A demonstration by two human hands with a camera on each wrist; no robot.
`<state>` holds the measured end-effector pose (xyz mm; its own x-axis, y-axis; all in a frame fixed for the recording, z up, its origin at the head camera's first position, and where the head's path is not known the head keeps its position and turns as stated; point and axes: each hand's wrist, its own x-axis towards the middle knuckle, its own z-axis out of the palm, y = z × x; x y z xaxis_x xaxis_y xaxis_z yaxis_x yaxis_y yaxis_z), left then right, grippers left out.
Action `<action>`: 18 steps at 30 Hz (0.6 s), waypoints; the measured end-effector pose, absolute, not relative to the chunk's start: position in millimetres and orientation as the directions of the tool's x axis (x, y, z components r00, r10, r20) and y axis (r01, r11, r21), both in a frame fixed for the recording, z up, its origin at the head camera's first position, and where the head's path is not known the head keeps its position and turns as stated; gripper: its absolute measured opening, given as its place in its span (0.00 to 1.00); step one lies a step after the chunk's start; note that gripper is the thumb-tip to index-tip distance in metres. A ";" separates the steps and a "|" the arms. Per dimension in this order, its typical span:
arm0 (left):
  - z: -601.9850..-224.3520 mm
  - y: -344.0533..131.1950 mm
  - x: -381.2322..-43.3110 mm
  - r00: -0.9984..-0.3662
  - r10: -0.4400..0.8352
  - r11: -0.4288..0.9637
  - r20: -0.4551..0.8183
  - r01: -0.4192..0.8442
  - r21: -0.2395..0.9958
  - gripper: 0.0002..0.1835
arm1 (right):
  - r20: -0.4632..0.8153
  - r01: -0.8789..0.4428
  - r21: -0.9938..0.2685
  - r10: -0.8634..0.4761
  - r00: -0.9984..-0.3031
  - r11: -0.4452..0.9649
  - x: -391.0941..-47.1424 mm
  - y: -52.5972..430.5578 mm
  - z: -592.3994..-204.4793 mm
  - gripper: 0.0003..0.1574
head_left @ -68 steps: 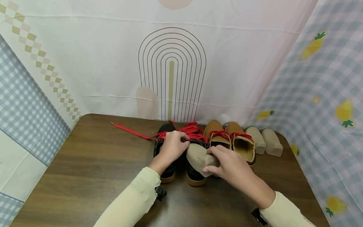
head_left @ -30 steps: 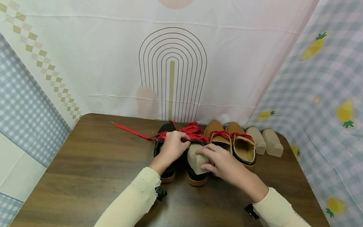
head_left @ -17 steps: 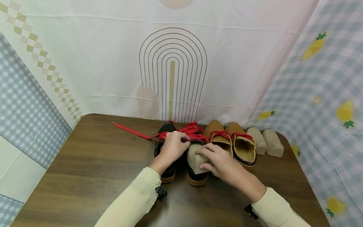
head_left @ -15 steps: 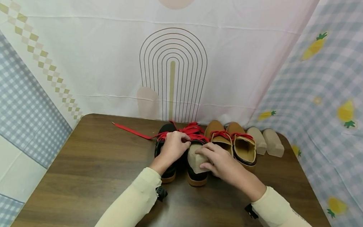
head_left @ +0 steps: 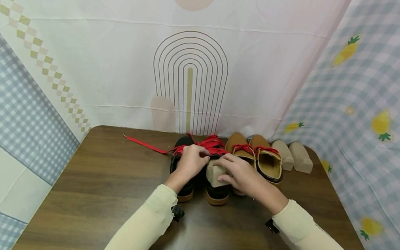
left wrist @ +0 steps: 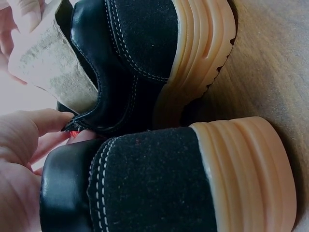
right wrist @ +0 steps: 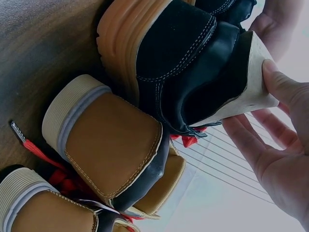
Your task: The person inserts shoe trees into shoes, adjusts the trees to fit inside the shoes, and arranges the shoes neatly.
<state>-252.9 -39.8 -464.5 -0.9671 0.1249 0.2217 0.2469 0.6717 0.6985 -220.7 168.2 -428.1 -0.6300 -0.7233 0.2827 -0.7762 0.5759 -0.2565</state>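
A black shoe point(head_left: 216, 196) with red laces and a tan sole stands on the table, toe away from me. My right hand point(head_left: 241, 175) grips a beige moulded shoe insert point(head_left: 213, 176) between thumb and fingers. In the right wrist view the insert point(right wrist: 258, 84) is tilted, its front end hidden inside the shoe's opening and its hollow back still sticking out. My left hand point(head_left: 190, 160) pinches the collar edge of this same shoe, as the left wrist view shows at its fingertips point(left wrist: 65, 118). The other black shoe point(left wrist: 154, 179) stands close to its left, partly under my left hand.
Two tan shoes point(head_left: 258, 141) with red laces stand right of the black pair. Beyond them, two more beige inserts point(head_left: 300, 157) lie near the table's far right corner. A loose red lace point(head_left: 144, 144) stretches left across the wooden table point(head_left: 108, 196). Printed cloth point(head_left: 119, 62) hangs behind.
My right hand has moved left with the insert, which has gone deeper into the black shoe and shows less above the opening. My left hand has stayed in place.
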 end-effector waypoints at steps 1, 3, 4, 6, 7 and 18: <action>-464.4 -39.6 -252.9 -0.968 0.124 0.671 0.216 0.243 0.701 0.03 | 0.286 -0.777 -0.255 -0.723 -0.629 0.575 -221.2 168.3 -428.5 0.25; -464.4 -39.5 -252.5 -0.969 0.126 0.671 0.212 0.240 0.702 0.03 | 0.289 -0.779 -0.252 -0.724 -0.626 0.574 -222.0 168.1 -428.9 0.26; -464.3 -39.4 -252.4 -0.970 0.126 0.668 0.208 0.238 0.705 0.03 | 0.291 -0.781 -0.251 -0.725 -0.625 0.572 -222.3 168.1 -428.9 0.26; -464.3 -39.4 -252.3 -0.971 0.126 0.665 0.204 0.235 0.708 0.03 | 0.291 -0.781 -0.254 -0.725 -0.624 0.570 -223.2 168.0 -428.8 0.26; -464.4 -39.4 -252.2 -0.971 0.127 0.664 0.205 0.236 0.710 0.03 | 0.291 -0.781 -0.255 -0.725 -0.624 0.569 -223.6 168.1 -428.9 0.26; -465.1 -39.7 -252.5 -0.969 0.122 0.663 0.214 0.240 0.709 0.03 | 0.295 -0.775 -0.273 -0.717 -0.632 0.570 -227.5 167.2 -432.2 0.26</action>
